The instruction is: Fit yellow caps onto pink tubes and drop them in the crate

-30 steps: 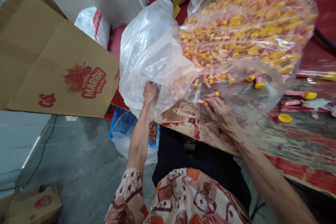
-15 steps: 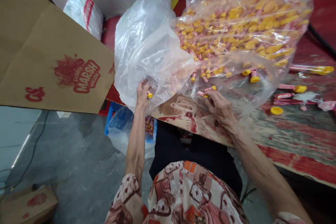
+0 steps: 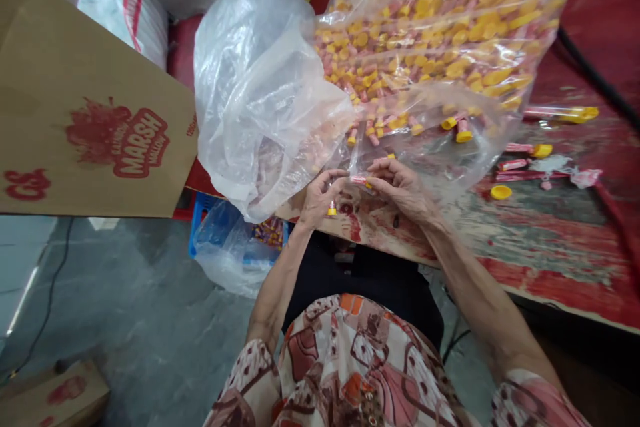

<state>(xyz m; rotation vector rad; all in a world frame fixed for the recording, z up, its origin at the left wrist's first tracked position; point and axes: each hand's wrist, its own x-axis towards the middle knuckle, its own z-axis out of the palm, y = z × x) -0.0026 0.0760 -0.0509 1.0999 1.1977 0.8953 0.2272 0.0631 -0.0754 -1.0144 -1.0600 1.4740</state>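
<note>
My left hand (image 3: 320, 199) is closed at the table's front edge. A small pink tube with a yellow cap (image 3: 332, 208) sticks out below its fingers. Facing it, my right hand (image 3: 400, 188) pinches another small pink tube (image 3: 359, 179), its yellow end towards my right thumb. The pink end reaches my left fingertips; whether they grip it, I cannot tell. A yellow cap (image 3: 391, 156) shows at my right fingers. Just beyond lies a big clear bag (image 3: 430, 90) full of yellow-capped pink tubes. Left of it bulges a whitish plastic bag (image 3: 250, 80).
On the right of the worn red table (image 3: 555, 267) lie a loose yellow cap (image 3: 501, 193), a long tube (image 3: 560, 114) and wrapped pieces. A carton (image 3: 100, 113) stands at the left. A blue crate (image 3: 199, 223) with a plastic bag sits below the table edge.
My left hand has moved right, from the whitish bag to beside my right hand, still with a yellow-capped tube. My right hand has lifted a tube between both hands. The view has shifted slightly.
</note>
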